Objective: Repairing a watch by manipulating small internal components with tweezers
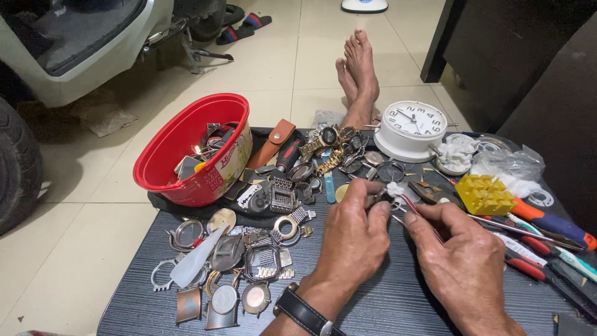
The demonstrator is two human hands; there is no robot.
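Left hand pinches a small metal watch part; right hand grips tweezers holding a cotton wad: light, fragile, likely slippery; hold by edges

We had single view only: head-worn camera, looking steeply down and forward over low dark table. We sat close; left hand and right hand filled lower centre. Frame reached past table edge to tiled floor and our feet. No second view shared scene.
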